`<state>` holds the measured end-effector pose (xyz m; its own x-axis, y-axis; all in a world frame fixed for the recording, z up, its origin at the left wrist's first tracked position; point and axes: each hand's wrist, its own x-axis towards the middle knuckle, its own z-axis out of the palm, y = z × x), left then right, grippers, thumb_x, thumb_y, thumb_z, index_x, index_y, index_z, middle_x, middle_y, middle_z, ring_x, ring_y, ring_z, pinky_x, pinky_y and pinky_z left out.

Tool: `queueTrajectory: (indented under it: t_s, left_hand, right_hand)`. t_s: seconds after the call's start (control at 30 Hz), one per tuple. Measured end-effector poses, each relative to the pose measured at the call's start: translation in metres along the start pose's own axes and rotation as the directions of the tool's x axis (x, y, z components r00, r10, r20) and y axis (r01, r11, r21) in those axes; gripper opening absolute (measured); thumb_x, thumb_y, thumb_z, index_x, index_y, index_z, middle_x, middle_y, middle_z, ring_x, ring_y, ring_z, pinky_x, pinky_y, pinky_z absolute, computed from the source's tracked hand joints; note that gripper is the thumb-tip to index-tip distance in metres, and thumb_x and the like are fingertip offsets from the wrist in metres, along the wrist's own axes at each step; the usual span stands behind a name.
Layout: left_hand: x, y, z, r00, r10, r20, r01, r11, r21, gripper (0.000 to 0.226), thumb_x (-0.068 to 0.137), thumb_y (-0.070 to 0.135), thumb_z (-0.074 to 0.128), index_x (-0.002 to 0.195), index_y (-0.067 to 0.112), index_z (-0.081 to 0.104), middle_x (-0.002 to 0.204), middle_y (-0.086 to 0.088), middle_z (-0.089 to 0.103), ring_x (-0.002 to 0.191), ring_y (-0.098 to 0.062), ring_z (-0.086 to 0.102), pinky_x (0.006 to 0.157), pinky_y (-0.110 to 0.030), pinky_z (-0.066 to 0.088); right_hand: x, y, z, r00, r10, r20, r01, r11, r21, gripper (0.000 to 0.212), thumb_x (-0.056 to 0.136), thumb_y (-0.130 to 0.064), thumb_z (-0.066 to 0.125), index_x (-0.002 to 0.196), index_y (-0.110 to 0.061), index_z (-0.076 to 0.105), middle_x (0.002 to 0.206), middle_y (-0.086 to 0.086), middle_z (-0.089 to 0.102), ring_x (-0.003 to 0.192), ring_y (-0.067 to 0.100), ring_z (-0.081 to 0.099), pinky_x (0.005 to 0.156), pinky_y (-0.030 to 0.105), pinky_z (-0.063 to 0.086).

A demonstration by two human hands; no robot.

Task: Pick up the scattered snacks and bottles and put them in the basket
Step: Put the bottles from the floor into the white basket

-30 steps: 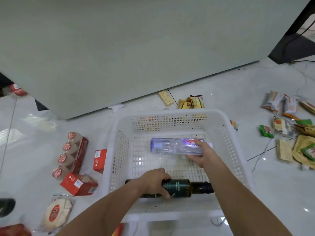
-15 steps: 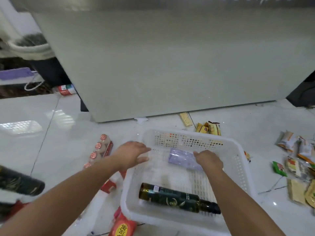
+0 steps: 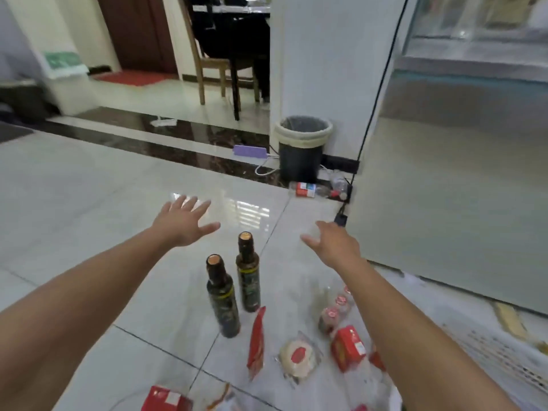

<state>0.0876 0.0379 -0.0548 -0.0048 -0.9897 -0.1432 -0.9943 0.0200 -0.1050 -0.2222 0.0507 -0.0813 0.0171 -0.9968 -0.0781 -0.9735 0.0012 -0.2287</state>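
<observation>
Nearest, at the bottom edge: a red box. Just beyond, left to right: a red packet, a round wrapped bun, a second red box and a row of small red-lidded bottles, partly hidden by the right forearm. At the near right edge, only a corner of the white basket. Farther out, in the middle: the nearer dark bottle and the farther dark bottle, both upright, side by side, apart. Above and past them, the left hand and the right hand, each spread wide, palm down, holding nothing. Farthest, a red-labelled plastic bottle lying beside the bin. Probably a reach for the next pick. Best to drop one hand onto each dark bottle, wrap the fingers round the body below the neck, lift straight up without clinking them, carry right and lay them flat in the basket. Against half a second back: view swung left, basket gone from centre to the right edge; right hand off the clear bottle in the basket; left hand away from the rim.
</observation>
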Motion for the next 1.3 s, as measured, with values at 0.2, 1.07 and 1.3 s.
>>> queueTrajectory:
  t_s: [0.2, 1.07, 1.3]
  left_hand:
    - [0.008, -0.048, 0.065, 0.971, 0.13, 0.2, -0.076, 0.963, -0.259, 0.071, 0.096, 0.049, 0.041, 0.149, 0.037, -0.006, 0.161, -0.001, 0.007, 0.148, -0.026, 0.003, 0.119, -0.048, 0.009]
    - [-0.04, 0.043, 0.089, 0.976, 0.069, 0.207, 0.176, 0.309, -0.934, 0.052, 0.068, 0.001, 0.08, 0.112, 0.016, 0.056, 0.104, -0.003, 0.063, 0.099, -0.025, 0.057, 0.084, -0.033, 0.041]
    - [-0.026, 0.178, -0.017, 0.968, 0.248, 0.033, -0.062, 0.367, -0.928, 0.057, 0.069, 0.003, 0.08, 0.117, 0.016, 0.052, 0.11, -0.001, 0.06, 0.105, -0.023, 0.053, 0.096, -0.04, 0.038]
  right_hand:
    - [0.011, -0.085, 0.05, 0.99, -0.108, 0.09, 0.082, 0.964, 0.252, 0.066, 0.092, -0.055, 0.042, 0.148, -0.026, 0.022, 0.151, 0.002, 0.032, 0.136, 0.023, 0.035, 0.104, 0.041, 0.037]
    - [-0.008, 0.0, 0.025, 0.899, 0.405, 0.168, -0.243, 0.142, 0.959, 0.041, 0.086, -0.017, 0.066, 0.121, -0.019, 0.045, 0.119, 0.007, 0.054, 0.111, 0.033, 0.057, 0.068, 0.045, 0.059]
    - [-0.095, 0.182, -0.078, 0.733, 0.669, 0.119, 0.024, -0.201, 0.979, 0.045, 0.091, -0.014, 0.059, 0.133, -0.012, 0.041, 0.125, 0.011, 0.051, 0.105, 0.037, 0.058, 0.071, 0.045, 0.057]
